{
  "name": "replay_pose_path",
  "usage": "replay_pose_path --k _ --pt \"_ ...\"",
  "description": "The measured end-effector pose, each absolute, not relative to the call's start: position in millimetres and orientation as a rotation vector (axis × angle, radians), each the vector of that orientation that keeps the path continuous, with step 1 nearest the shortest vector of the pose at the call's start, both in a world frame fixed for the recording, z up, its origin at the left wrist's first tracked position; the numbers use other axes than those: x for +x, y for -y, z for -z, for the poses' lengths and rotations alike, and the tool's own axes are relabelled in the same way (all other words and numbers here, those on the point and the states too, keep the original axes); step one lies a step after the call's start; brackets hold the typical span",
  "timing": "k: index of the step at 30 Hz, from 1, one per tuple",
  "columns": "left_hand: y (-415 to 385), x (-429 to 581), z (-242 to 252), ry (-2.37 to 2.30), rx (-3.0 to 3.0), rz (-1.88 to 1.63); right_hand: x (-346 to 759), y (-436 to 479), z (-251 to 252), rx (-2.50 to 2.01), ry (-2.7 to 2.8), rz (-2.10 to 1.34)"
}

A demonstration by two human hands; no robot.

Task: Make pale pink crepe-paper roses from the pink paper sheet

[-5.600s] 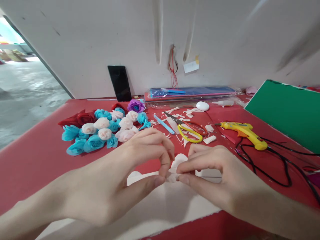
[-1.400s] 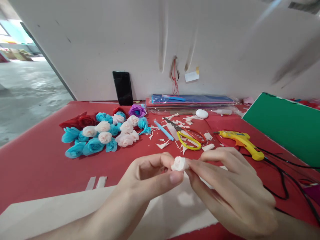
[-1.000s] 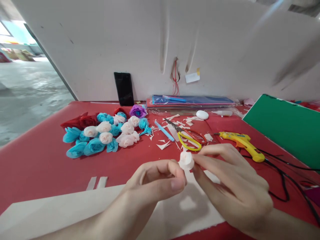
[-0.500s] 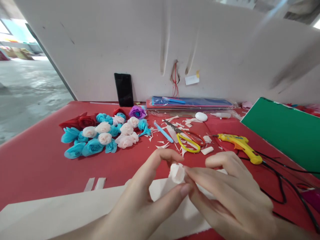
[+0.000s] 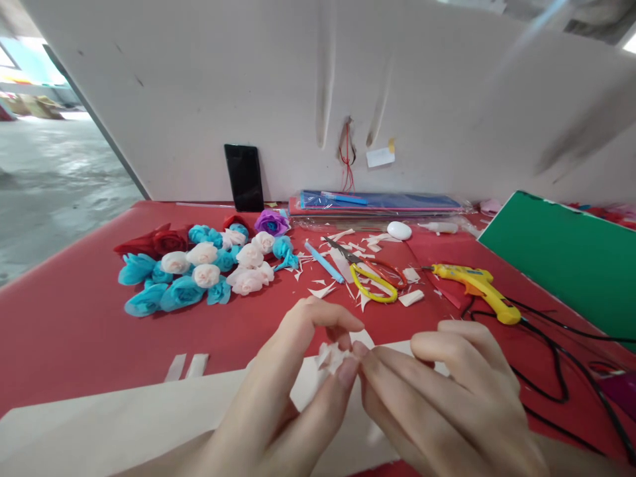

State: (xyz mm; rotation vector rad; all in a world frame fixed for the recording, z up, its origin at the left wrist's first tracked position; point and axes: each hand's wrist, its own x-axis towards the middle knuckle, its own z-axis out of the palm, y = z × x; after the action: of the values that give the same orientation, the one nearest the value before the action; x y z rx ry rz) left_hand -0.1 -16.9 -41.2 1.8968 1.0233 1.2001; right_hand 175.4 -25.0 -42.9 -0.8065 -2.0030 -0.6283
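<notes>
Bud of crumpled white paper sits between both hands, near the scissors on the side closer to the camera and raised a little above a cream sheet. The left hand is curled nearly closed, with the thumb tip and bent fingers pinching the bud from its left. The right hand has its fingers close together and stretched out, their tips against the bud's right side. Its thumb is hidden, so whether it truly grips cannot be told.

The scissors, with yellow and red handles, lie open on the red cloth among white paper scraps. A blue pen lies just left of them. Further left is a heap of paper flowers in blue, white, red and purple. To the right of the scissors a yellow glue gun lies on its side, and its black cord loops toward the near right. Beyond the gun a green sheet is spread out. Behind the scissors a white oval lies on the cloth, with a flat pack of coloured paper past it against the wall. A dark phone leans on the wall behind and to the left. Two small strips lie well to the near left of the scissors, at the cream sheet's edge.
</notes>
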Motion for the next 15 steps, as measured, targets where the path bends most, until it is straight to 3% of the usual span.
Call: replay_pose_path --k 7,15 --pt "22 -3 42 -0.991 1.814 -1.203 176 29 39 -0.84 1.981 0.682" --pt "13 -11 37 -0.511 1.182 -1.007 201 25 27 -0.787 2.206 0.679"
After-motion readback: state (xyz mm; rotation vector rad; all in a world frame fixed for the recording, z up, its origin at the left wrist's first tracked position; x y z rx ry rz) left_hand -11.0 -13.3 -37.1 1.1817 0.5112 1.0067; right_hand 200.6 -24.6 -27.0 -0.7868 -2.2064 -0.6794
